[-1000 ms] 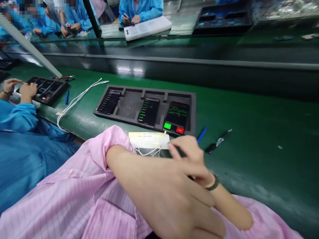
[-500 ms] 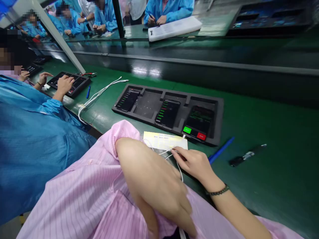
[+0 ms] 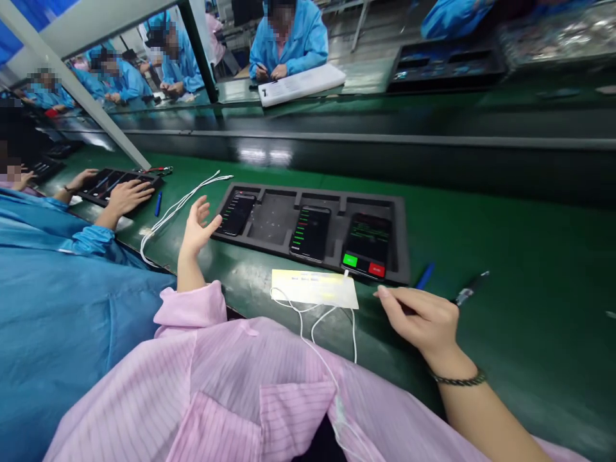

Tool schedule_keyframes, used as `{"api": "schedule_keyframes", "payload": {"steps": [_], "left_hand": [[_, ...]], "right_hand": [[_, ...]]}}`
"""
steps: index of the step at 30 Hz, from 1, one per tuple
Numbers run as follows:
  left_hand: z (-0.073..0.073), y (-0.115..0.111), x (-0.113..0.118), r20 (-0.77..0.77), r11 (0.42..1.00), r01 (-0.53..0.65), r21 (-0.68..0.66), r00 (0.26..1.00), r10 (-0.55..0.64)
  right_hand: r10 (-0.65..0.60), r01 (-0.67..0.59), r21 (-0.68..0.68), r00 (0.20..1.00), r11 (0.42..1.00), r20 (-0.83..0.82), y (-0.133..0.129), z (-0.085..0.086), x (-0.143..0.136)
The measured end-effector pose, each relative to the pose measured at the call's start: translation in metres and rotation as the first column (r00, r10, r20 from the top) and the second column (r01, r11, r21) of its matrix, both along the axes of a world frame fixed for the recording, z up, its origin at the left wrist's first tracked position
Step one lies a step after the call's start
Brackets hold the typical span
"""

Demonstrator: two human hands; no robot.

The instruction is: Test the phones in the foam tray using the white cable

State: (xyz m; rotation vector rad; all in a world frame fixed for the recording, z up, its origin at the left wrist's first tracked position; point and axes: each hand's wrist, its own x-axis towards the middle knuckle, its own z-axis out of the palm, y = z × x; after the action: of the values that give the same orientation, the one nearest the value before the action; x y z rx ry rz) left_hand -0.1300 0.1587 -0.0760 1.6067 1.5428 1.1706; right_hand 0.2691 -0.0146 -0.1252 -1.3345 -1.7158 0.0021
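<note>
Head view: rectangular tray (image 3: 274,221), probably foam.

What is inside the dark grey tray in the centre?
The tray holds three smartphones, screens lit: one at each end, one near the middle. Their undersides and anything beneath them are covered.

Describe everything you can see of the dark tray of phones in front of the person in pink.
The tray is dark grey, long and shallow, matte like foam, with four compartments in a row. It lies flat on the green table. Phones with lit screens lie in the first, third and fourth compartments from the left; pale specks dot the second. The left hand is at its left end; whether they touch is unclear.
</note>
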Motion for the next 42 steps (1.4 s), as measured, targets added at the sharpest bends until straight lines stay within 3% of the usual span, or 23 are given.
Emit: {"api": "schedule_keyframes", "payload": {"steps": [2,4,9,15,19,22,24,25,27,29,32,34,37,42], "left_hand": [[-0.023,0.014,-0.005,0.062,0.996,-0.04,-0.085,0.997,0.045],[-0.037,0.02,-0.007,0.085,0.991,-0.021,-0.131,0.996,0.033],[-0.052,0.022,-0.005,0.125,0.996,0.023,-0.089,0.992,-0.012],[-0.067,0.027,0.012,0.17,0.998,0.033,-0.049,0.985,-0.024],[-0.06,0.022,0.028,0.01,0.999,-0.033,-0.025,0.999,0.033],[-0.041,0.003,0.055,-0.253,0.96,-0.08,0.267,0.956,0.15],[-0.025,-0.016,0.083,-0.364,0.886,0.044,0.461,0.92,0.144],[-0.018,-0.027,0.099,-0.418,0.859,0.16,0.487,0.906,0.068],[-0.006,-0.05,0.133,-0.553,0.805,0.46,0.375,0.808,-0.205],[0.003,-0.07,0.167,-0.653,0.718,0.686,0.117,0.597,-0.465],[0.011,-0.093,0.212,-0.737,0.663,0.723,-0.193,0.339,-0.584],[0.016,-0.102,0.233,-0.758,0.66,0.681,-0.319,0.235,-0.609],[0.018,-0.107,0.25,-0.751,0.665,0.622,-0.413,0.181,-0.635],[0.013,-0.107,0.254,-0.721,0.654,0.594,-0.468,0.17,-0.671]], "right_hand": [[-0.057,0.055,0.053,0.998,0.997,0.033,0.002,0.001,0.001],[-0.067,0.057,0.108,0.994,0.993,0.09,0.003,0.001,0.001],[-0.07,0.029,0.185,0.973,0.982,0.219,0.005,0.002,-0.001],[-0.125,0.056,0.26,0.959,0.964,0.256,0.003,0.006,0.004],[-0.241,0.173,0.26,0.936,0.95,0.256,0.002,0.002,0.007],[-0.322,0.295,0.135,0.906,0.946,0.276,0.003,-0.006,0.006],[-0.332,0.336,0.042,0.89,0.941,0.313,0.004,-0.01,0.004],[-0.321,0.34,0.002,0.885,0.94,0.337,0.004,-0.011,0.003],[-0.285,0.328,-0.054,0.882,0.943,0.375,0.004,-0.011,0.0],[-0.277,0.32,-0.06,0.887,0.945,0.369,0.004,-0.009,0.0],[-0.374,0.389,0.0,0.886,0.921,0.274,0.004,-0.007,0.008],[-0.429,0.436,0.017,0.878,0.9,0.212,0.008,-0.008,0.019],[-0.45,0.46,-0.02,0.875,0.888,0.177,0.018,-0.01,0.04],[-0.447,0.47,-0.092,0.873,0.878,0.194,0.029,-0.01,0.057]]}}
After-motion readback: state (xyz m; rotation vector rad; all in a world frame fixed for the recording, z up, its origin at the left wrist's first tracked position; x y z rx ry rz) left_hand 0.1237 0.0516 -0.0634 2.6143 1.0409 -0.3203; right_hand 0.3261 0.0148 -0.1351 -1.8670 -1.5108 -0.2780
